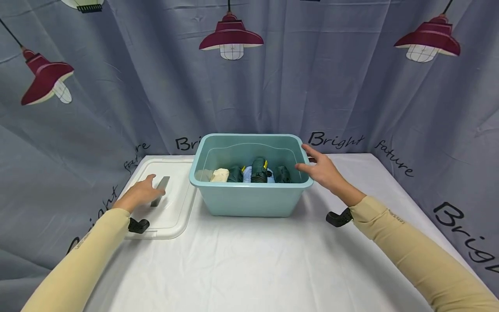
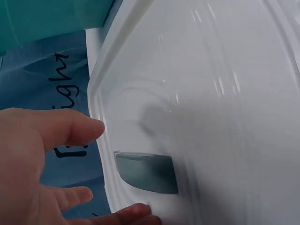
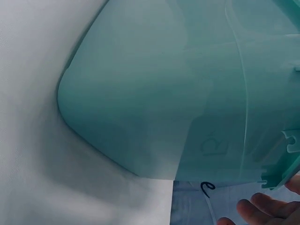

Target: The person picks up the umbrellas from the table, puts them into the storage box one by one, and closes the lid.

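Observation:
A teal plastic bin point(image 1: 249, 200) stands on the white table, its top uncovered. Inside lie a cream bundle point(image 1: 220, 175), several dark green bundles point(image 1: 259, 170) with bits of yellow, and something light blue point(image 1: 247, 174). At the bin's right rim is my right hand point(image 1: 322, 172), thumb and index finger spread along the edge; its other fingers show beneath the rim in the right wrist view. My left hand point(image 1: 139, 194) hovers over a white lid point(image 1: 180, 190), thumb and fingers apart. Near those fingers, a grey-green panel point(image 2: 147, 173) marks the lid's edge.
The lid lies left of the bin, close against its side. White cloth covers the table point(image 1: 249, 264). Behind and at both sides hangs a grey-blue curtain point(image 1: 331, 86) printed with red lamps and lettering. A black strap piece point(image 1: 338, 217) juts from the right wrist.

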A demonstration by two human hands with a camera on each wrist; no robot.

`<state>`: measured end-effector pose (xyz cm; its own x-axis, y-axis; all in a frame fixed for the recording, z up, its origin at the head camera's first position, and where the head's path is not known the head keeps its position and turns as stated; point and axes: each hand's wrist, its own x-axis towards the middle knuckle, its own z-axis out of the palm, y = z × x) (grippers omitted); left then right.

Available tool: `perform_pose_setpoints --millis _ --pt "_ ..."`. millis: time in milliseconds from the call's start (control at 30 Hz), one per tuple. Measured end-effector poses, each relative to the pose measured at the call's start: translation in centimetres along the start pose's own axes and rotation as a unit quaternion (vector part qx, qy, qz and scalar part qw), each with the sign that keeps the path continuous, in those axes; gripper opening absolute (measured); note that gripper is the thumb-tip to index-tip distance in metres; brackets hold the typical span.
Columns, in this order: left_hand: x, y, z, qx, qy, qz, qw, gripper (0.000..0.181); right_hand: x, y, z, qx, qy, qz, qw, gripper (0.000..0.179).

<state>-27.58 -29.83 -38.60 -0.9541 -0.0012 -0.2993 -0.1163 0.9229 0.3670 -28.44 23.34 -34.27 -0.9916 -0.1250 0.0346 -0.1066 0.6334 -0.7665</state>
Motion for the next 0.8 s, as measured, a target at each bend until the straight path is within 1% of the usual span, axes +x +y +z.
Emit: perform_pose_setpoints --millis 167,467,667,800 --pt "0.0 -0.1 0.3 0.001 0.001 -0.007 1.0000 0.091 -0.1 0.1 0.1 0.004 0.002 -0.003 1.0000 0.084" --pt "0.4 -0.7 1.0 -0.030 0.002 -0.011 0.9995 0.086 -0.1 0.2 0.1 -0.004 -0.001 -0.005 1.0000 0.085" --pt "1.3 -0.9 1.3 -0.036 0.007 -0.009 0.9993 0.085 -0.1 0.2 0.1 -0.005 -0.002 -0.002 1.0000 0.086" --pt "1.9 -0.9 1.4 -0.031 0.016 0.000 0.9994 0.083 -0.1 0.1 0.1 -0.007 0.000 -0.004 1.0000 0.086"
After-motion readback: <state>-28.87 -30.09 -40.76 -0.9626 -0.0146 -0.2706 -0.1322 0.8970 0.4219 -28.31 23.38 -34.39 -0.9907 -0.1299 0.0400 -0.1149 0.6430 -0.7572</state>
